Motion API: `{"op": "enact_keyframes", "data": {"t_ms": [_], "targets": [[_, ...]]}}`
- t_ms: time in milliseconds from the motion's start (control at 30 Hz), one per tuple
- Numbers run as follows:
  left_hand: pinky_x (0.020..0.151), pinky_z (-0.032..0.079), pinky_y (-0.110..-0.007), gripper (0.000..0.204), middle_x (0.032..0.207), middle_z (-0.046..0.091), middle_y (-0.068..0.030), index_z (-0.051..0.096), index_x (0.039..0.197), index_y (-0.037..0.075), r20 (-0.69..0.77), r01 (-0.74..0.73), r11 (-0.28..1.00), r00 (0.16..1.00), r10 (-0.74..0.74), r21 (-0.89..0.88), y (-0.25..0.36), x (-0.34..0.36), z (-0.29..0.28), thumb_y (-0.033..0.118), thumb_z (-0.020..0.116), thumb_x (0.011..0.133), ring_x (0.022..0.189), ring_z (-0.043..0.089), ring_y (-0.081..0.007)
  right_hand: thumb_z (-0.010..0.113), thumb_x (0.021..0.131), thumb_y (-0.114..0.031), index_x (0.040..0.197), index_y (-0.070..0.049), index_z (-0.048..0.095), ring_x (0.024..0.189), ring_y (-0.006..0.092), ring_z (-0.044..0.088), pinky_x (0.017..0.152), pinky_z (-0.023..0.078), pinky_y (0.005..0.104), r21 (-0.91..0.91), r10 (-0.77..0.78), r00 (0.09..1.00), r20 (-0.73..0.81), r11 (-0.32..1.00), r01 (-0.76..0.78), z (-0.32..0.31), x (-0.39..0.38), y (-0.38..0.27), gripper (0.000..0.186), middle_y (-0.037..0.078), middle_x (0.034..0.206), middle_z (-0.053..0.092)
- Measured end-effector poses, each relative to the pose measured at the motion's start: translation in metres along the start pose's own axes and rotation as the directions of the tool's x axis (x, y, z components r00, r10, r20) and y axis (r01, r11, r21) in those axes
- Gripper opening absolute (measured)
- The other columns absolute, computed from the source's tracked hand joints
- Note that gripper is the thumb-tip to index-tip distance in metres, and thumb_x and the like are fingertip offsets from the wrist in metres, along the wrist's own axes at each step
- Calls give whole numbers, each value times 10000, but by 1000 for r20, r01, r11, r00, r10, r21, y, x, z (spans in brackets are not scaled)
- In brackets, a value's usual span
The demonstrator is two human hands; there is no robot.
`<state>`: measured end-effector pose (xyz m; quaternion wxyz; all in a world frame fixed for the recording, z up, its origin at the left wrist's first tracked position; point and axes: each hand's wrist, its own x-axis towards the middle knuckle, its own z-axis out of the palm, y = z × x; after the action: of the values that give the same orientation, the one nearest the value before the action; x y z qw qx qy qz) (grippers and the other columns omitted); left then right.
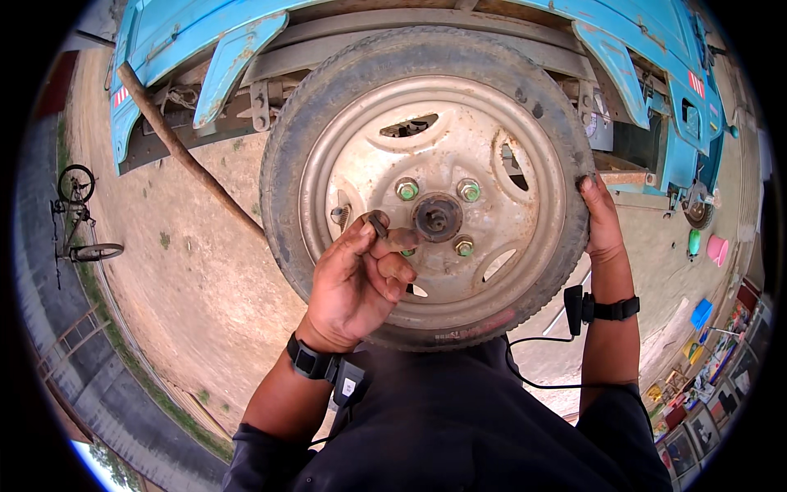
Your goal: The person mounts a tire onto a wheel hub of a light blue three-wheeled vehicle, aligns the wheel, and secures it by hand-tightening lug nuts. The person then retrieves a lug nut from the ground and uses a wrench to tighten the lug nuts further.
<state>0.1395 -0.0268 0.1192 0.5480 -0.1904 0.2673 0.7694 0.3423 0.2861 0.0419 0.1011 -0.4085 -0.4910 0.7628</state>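
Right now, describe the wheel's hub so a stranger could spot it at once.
Find the blue vehicle, then the large foreground tyre. The hub sits at the centre of the pale wheel inside. It is round and dark, unlike the smaller, green-marked nuts around it.

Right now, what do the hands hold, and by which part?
The left hand seems to pinch a small dark piece, part unclear; the right hand holds the tyre by its right edge.

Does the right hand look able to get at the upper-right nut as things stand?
Probably yes: the right hand is at the right edge of the tyre, and nothing visible blocks the upper-right nut, though the hand would likely have to leave the tyre.
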Motion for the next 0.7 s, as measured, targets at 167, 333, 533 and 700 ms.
{"op": "enact_keyframes", "data": {"t_ms": [167, 333, 533, 700], "targets": [[594, 485, -249, 194, 1047, 656, -99, 560, 1145, 81, -78, -52, 999, 996, 52, 5, -4, 4, 9, 206, 532, 1000, 788, 664, -189, 657, 927, -368, 1445, -19, 415, 1190, 192, 549, 1016, 432, 326, 3, -5, 1000, 5, 1000, 5, 1, 0, 0, 670, 94, 1339, 566], [633, 505, -255, 141, 1003, 661, -74, 553, 1114, 76, -80, -152, 861, 973, 216, 486, -3, 6, 3, 84, 583, 977, 784, 667, -187, 641, 937, -334, 1435, -23, 430, 1194, 192, 549, 1022, 428, 328, 16, -5, 1000, 14, 1000, 5, 2, 0, -1, 624, 93, 1339, 569], [639, 532, -258, 230, 1002, 668, -75, 591, 1088, 50, 236, -319, 139, 876, 421, 937, -7, 13, 5, -33, 657, 884, 802, 680, -164, 624, 948, -287, 1421, -32, 450, 1199, 189, 546, 1033, 422, 335, 48, -5, 1000, 7, 999, 4, 1, 1, 1, 564, 80, 1330, 575], [656, 551, -298, 309, 1002, 641, -111, 622, 1029, 46, 573, -430, -427, 764, 298, 796, -2, 28, 7, -74, 713, 760, 796, 668, -224, 629, 945, -282, 1416, -34, 457, 1203, 191, 542, 1037, 419, 342, 58, -9, 1000, -1, 998, 9, 4, 0, -1, 559, 77, 1332, 573]]}}
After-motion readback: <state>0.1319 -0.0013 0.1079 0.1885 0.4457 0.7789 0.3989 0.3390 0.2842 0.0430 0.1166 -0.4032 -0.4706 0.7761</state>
